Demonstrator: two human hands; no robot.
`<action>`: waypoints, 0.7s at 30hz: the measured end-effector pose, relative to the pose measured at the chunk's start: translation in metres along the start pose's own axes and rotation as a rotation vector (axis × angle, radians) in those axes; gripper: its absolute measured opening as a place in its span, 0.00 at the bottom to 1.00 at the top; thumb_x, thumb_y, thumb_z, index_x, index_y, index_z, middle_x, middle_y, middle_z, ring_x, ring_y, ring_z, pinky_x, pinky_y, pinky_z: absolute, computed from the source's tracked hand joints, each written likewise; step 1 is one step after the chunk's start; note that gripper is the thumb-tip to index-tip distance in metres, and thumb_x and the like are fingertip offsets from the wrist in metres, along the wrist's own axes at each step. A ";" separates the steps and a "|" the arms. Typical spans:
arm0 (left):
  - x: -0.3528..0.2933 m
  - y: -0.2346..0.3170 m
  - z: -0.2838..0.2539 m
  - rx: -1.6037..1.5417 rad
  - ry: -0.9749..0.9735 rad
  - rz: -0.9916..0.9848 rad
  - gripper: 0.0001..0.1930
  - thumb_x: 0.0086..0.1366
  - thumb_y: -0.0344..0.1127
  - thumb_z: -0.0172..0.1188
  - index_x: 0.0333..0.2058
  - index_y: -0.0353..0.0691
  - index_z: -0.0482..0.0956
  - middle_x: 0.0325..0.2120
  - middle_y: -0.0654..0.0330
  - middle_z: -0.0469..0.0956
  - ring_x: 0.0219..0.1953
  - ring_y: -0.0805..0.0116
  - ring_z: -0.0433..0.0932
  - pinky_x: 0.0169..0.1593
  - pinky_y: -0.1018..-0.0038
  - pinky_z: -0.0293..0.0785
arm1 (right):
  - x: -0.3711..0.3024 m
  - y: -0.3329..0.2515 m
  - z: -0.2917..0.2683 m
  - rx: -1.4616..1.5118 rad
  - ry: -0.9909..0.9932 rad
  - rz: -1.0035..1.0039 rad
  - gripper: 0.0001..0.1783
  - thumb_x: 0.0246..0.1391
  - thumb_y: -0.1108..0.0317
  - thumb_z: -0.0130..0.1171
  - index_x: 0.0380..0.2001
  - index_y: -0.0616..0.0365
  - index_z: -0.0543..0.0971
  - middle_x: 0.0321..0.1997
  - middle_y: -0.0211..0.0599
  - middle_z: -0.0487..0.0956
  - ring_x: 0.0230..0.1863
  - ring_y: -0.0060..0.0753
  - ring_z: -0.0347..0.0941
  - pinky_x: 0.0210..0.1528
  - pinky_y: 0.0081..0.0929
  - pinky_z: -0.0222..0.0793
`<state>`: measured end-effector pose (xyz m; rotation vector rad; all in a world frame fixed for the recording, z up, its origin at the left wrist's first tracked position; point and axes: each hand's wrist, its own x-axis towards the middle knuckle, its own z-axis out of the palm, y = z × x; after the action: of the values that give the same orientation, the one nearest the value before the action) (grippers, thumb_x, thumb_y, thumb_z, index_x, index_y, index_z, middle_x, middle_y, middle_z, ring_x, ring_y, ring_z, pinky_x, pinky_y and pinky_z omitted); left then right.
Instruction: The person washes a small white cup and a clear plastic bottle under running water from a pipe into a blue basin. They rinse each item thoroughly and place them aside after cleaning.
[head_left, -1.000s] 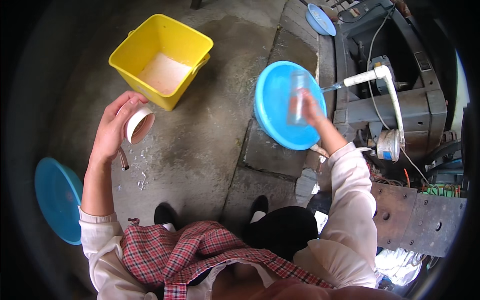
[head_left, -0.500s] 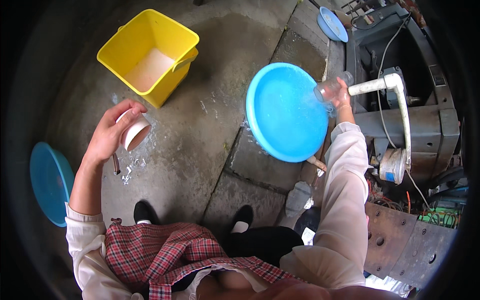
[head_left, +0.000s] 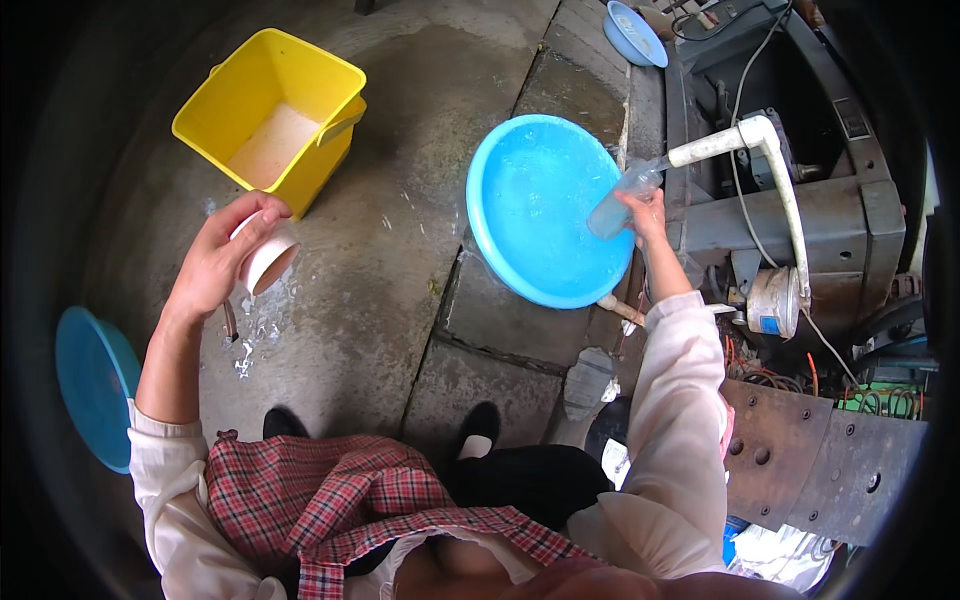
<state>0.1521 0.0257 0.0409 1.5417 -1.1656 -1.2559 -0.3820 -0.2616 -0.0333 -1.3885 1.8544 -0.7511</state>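
Observation:
My left hand [head_left: 222, 248] is closed round a short white cylinder, cup- or lid-like [head_left: 266, 258], its hollow end tilted down to the right, over the wet floor. A small dark strip [head_left: 231, 322] shows below that wrist; what it belongs to is unclear. My right hand [head_left: 646, 212] grips a clear, jar-like container [head_left: 612, 210], tilted beneath the mouth of a white pipe [head_left: 700, 149]. One end of the container points down into a round light-blue basin [head_left: 478, 215], whose water is rippled and bubbly. Water appears to meet the container's upper end at the pipe.
A yellow bucket [head_left: 340, 165] with pale contents stands ahead of my left hand. Another blue basin [head_left: 95, 390] is at far left, and a small blue basin [head_left: 632, 32] at the far right. Grey machinery [head_left: 840, 240] and metal plates [head_left: 780, 440] line the right side.
My right hand has turned the clear container, so its lower end now points down-left into the basin and its upper end meets the pipe. My left hand keeps its hold.

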 end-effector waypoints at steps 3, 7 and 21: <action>0.000 0.005 -0.001 0.059 0.003 0.014 0.19 0.68 0.52 0.51 0.41 0.42 0.77 0.30 0.62 0.76 0.30 0.76 0.75 0.33 0.83 0.70 | 0.022 0.010 -0.005 0.226 0.125 -0.207 0.35 0.37 0.67 0.74 0.44 0.57 0.61 0.44 0.41 0.73 0.42 0.37 0.73 0.38 0.32 0.73; -0.007 -0.001 -0.010 -0.007 0.043 0.000 0.19 0.67 0.54 0.50 0.41 0.43 0.77 0.30 0.62 0.76 0.31 0.75 0.75 0.33 0.84 0.71 | 0.036 0.022 -0.002 -0.084 0.054 -0.092 0.40 0.30 0.67 0.77 0.47 0.60 0.65 0.47 0.46 0.74 0.45 0.39 0.74 0.45 0.37 0.72; -0.001 -0.005 -0.011 -0.071 0.041 -0.006 0.18 0.68 0.50 0.52 0.41 0.41 0.78 0.27 0.65 0.75 0.29 0.79 0.73 0.32 0.83 0.67 | 0.078 -0.043 -0.018 -1.616 -0.049 -0.222 0.40 0.40 0.56 0.65 0.59 0.41 0.64 0.59 0.44 0.72 0.59 0.48 0.69 0.56 0.47 0.67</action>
<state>0.1640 0.0278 0.0387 1.5129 -1.0799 -1.2499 -0.3870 -0.3471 -0.0033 -2.4352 2.2401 1.0342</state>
